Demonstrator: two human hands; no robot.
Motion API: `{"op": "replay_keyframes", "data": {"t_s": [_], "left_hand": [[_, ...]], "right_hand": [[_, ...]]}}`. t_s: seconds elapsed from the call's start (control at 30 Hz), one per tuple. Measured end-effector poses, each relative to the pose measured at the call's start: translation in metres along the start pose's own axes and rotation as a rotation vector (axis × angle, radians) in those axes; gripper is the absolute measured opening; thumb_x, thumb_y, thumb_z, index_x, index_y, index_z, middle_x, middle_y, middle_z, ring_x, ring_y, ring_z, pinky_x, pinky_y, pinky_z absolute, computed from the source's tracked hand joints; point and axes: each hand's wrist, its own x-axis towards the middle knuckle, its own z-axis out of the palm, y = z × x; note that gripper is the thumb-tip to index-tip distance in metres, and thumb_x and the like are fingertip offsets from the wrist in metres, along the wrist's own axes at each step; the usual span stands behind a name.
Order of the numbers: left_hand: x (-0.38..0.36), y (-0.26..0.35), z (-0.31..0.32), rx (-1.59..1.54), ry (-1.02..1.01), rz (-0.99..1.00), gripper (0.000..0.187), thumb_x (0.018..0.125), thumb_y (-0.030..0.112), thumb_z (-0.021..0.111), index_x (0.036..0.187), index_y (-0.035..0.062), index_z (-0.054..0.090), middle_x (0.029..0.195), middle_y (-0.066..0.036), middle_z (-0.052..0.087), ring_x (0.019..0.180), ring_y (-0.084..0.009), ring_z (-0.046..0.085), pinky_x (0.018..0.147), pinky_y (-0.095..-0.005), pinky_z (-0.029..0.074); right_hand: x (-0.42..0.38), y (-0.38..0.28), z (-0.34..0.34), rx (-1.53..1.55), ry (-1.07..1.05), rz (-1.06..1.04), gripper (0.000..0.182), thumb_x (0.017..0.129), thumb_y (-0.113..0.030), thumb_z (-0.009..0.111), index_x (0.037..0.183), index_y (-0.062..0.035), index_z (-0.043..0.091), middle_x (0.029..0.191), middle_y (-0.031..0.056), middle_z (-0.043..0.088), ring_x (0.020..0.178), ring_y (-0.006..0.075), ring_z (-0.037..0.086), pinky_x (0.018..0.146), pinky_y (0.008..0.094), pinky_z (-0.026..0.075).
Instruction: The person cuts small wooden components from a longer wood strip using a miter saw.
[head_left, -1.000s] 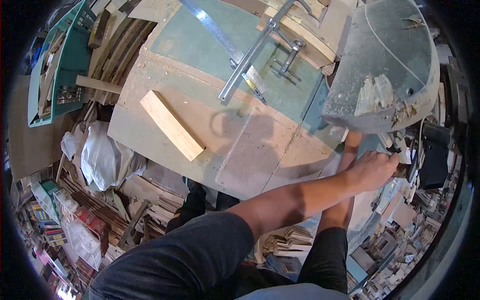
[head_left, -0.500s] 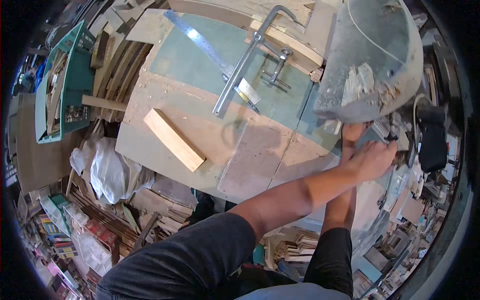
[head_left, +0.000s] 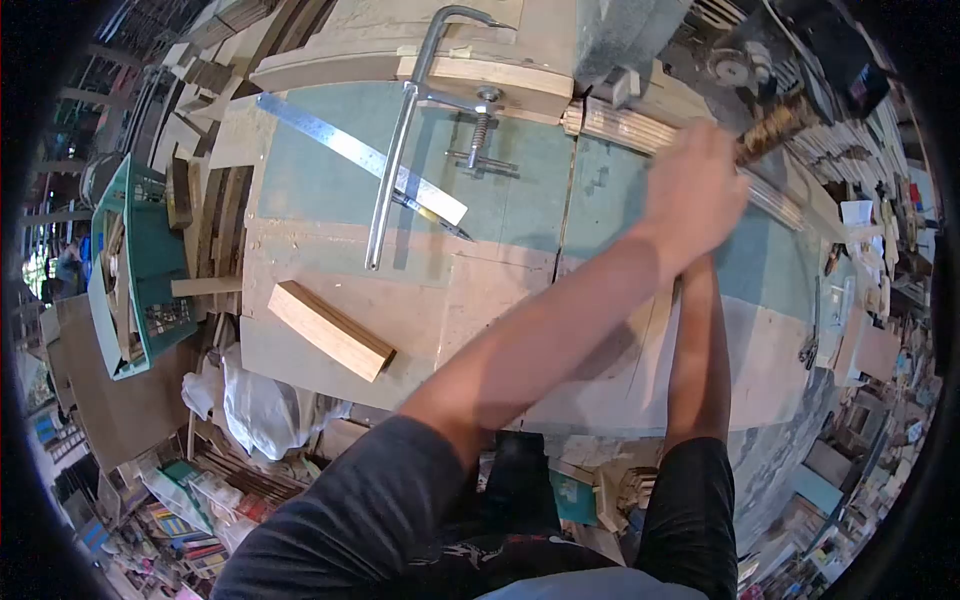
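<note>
My left hand (head_left: 697, 185) reaches across the bench to the right and looks closed, slightly smeared by motion. A rough brown handle (head_left: 778, 130) sticks out on its far side. My right wrist (head_left: 698, 275) lies beneath the left forearm, and the left hand hides that hand's fingers. Close by, thin wooden strips (head_left: 622, 125) lie along the fence (head_left: 520, 88). Behind them stands a grey machine housing (head_left: 630, 40). A metal bar clamp (head_left: 400, 140) is fixed at the fence, with a steel ruler (head_left: 335, 140) and a pen-like tool (head_left: 432, 214) under its bar.
A short wooden block (head_left: 330, 330) lies on the bench's near left part. A green plastic crate (head_left: 145, 270) holds wood offcuts at the left. White plastic sheeting (head_left: 262, 400) hangs below the bench edge. Stacked wood and clutter (head_left: 860, 420) fill the right side.
The grey housing has moved back, away from me, uncovering the wooden strips. My left hand has moved forward with the brown handle. The whole view has shifted too.
</note>
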Motion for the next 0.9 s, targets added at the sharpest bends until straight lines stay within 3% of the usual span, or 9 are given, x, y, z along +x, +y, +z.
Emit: {"op": "replay_keyframes", "data": {"t_s": [0.07, 0.23, 0.37, 0.47, 0.57, 0.63, 0.73, 0.8, 0.9], "left_hand": [[-0.026, -0.038, -0.015, 0.165, 0.089, -0.050, 0.044, 0.085, 0.019, 0.068, 0.123, -0.0016, 0.056, 0.130, -0.026, 0.054, 0.110, -0.0442, 0.061, 0.092, -0.0516, 0.050], [-0.057, -0.090, -0.053, 0.515, 0.017, -0.091, 0.061, 0.084, 0.017, 0.071, 0.138, -0.0004, 0.047, 0.135, -0.026, 0.048, 0.108, -0.0439, 0.062, 0.086, -0.0480, 0.053], [-0.085, -0.092, -0.063, 0.383, 0.111, -0.024, 0.066, 0.083, 0.015, 0.074, 0.140, 0.0002, 0.044, 0.129, -0.025, 0.048, 0.105, -0.0436, 0.062, 0.084, -0.0475, 0.054], [-0.076, -0.098, -0.061, 0.332, 0.231, -0.038, 0.064, 0.083, 0.014, 0.076, 0.138, 0.0025, 0.045, 0.122, -0.024, 0.049, 0.102, -0.0427, 0.061, 0.082, -0.0492, 0.054], [-0.059, -0.097, -0.061, 0.425, 0.190, -0.165, 0.055, 0.087, 0.017, 0.073, 0.134, 0.0052, 0.048, 0.120, -0.023, 0.049, 0.101, -0.0418, 0.061, 0.081, -0.0503, 0.055], [-0.054, -0.104, -0.059, 0.445, 0.087, -0.211, 0.039, 0.089, 0.017, 0.070, 0.123, 0.0054, 0.054, 0.113, -0.020, 0.052, 0.102, -0.0415, 0.061, 0.080, -0.0503, 0.055], [-0.060, -0.111, -0.057, 0.503, -0.019, -0.207, 0.027, 0.091, 0.017, 0.068, 0.111, 0.0040, 0.057, 0.107, -0.017, 0.053, 0.101, -0.0408, 0.062, 0.079, -0.0501, 0.055], [-0.075, -0.109, -0.060, 0.500, -0.030, -0.197, 0.026, 0.090, 0.018, 0.069, 0.108, 0.0030, 0.058, 0.106, -0.017, 0.054, 0.100, -0.0396, 0.062, 0.077, -0.0495, 0.055], [-0.100, -0.101, -0.074, 0.490, -0.040, -0.102, 0.027, 0.088, 0.019, 0.070, 0.106, 0.0020, 0.060, 0.109, -0.017, 0.055, 0.100, -0.0370, 0.062, 0.077, -0.0475, 0.053]], "right_hand": [[0.004, -0.011, -0.008, 0.104, -0.053, 0.057, 0.050, 0.091, -0.024, 0.071, 0.138, -0.0133, 0.061, 0.139, 0.0119, 0.057, 0.131, 0.0355, 0.047, 0.110, 0.0475, 0.038], [0.006, -0.017, -0.009, 0.080, -0.048, 0.122, 0.056, 0.086, -0.025, 0.077, 0.139, -0.0163, 0.061, 0.137, 0.0104, 0.057, 0.126, 0.0345, 0.050, 0.111, 0.0456, 0.039], [0.003, -0.016, -0.009, 0.065, -0.051, 0.110, 0.053, 0.088, -0.029, 0.074, 0.138, -0.0167, 0.062, 0.135, 0.0104, 0.057, 0.126, 0.0359, 0.049, 0.109, 0.0474, 0.040], [0.004, -0.017, -0.007, 0.058, -0.042, 0.102, 0.053, 0.088, -0.030, 0.074, 0.138, -0.0168, 0.061, 0.135, 0.0099, 0.056, 0.126, 0.0359, 0.049, 0.109, 0.0476, 0.040], [0.004, -0.016, -0.007, 0.027, -0.040, 0.093, 0.055, 0.088, -0.031, 0.074, 0.140, -0.0173, 0.059, 0.135, 0.0097, 0.056, 0.127, 0.0360, 0.049, 0.110, 0.0478, 0.040], [0.005, -0.018, -0.009, 0.006, -0.050, 0.085, 0.057, 0.088, -0.032, 0.074, 0.141, -0.0175, 0.058, 0.134, 0.0097, 0.056, 0.127, 0.0360, 0.049, 0.110, 0.0479, 0.040], [0.008, -0.020, -0.016, 0.011, -0.045, 0.091, 0.056, 0.088, -0.028, 0.074, 0.140, -0.0170, 0.057, 0.135, 0.0105, 0.056, 0.127, 0.0363, 0.049, 0.109, 0.0481, 0.041], [0.012, -0.016, -0.028, 0.006, -0.197, 0.108, 0.054, 0.088, -0.023, 0.075, 0.138, -0.0156, 0.058, 0.135, 0.0120, 0.056, 0.127, 0.0368, 0.049, 0.109, 0.0483, 0.041], [0.002, 0.010, -0.035, -0.010, -0.206, 0.091, 0.051, 0.087, -0.019, 0.075, 0.135, -0.0141, 0.058, 0.135, 0.0132, 0.055, 0.128, 0.0374, 0.049, 0.109, 0.0483, 0.042]]}}
